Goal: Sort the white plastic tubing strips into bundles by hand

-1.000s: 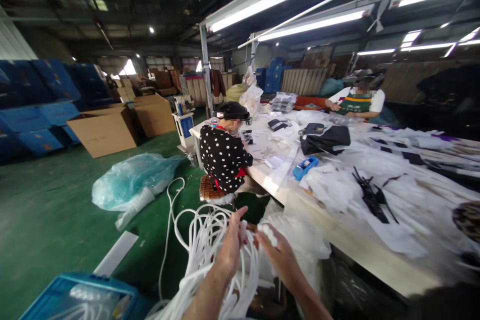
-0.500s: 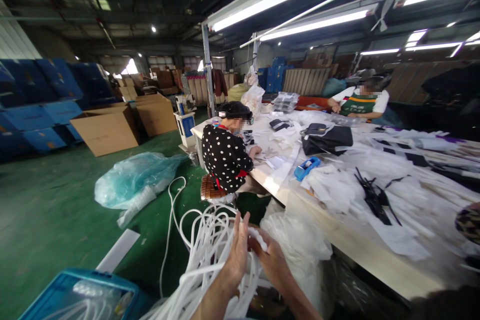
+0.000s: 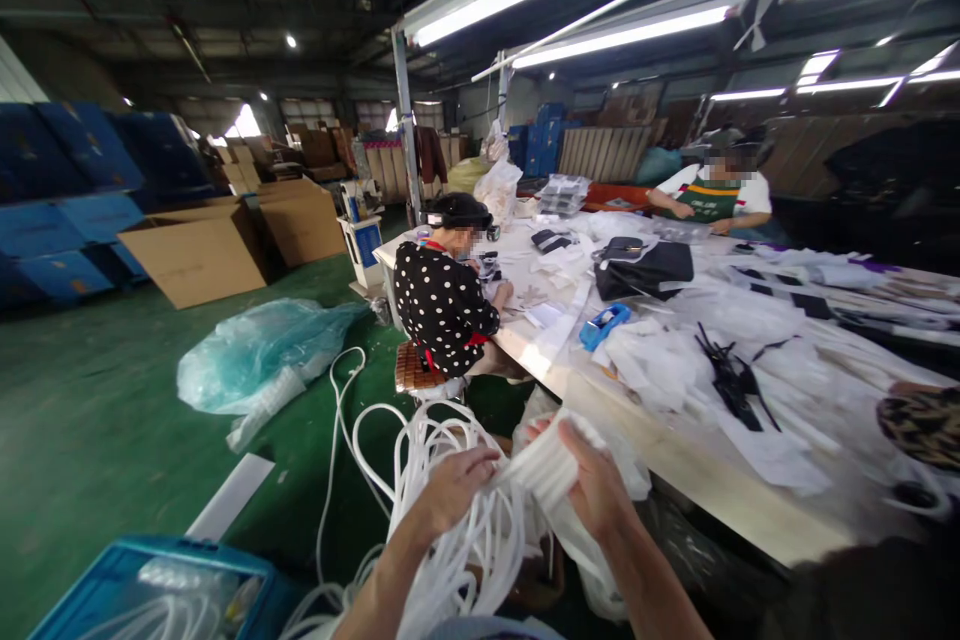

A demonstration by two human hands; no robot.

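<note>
My right hand (image 3: pixel 596 485) is closed around a bundle of white strips (image 3: pixel 549 460), thumb on the near side and fingertips showing behind it. My left hand (image 3: pixel 456 492) is at the bundle's narrow left end, fingers bent together there; its thumb is hidden, and the end is blurred. Below and behind both hands lies a large heap of looped white tubing (image 3: pixel 427 440). Part of a brown carton (image 3: pixel 551 580) shows under it. A translucent plastic bag (image 3: pixel 626 465) hangs beside the table, just behind my right hand.
A long white worktable (image 3: pixel 675 435) crowded with white sheets, a black bag (image 3: pixel 645 270) and a blue tape dispenser (image 3: pixel 604 325) runs along the right. A person in a dotted top (image 3: pixel 442 310) sits ahead. A blue bin (image 3: pixel 90 580) stands lower left.
My hands have moved apart. The right has shifted right and now shows the white bundle side-on; the left has gone from upright, extended fingers to bent ones at its end.
</note>
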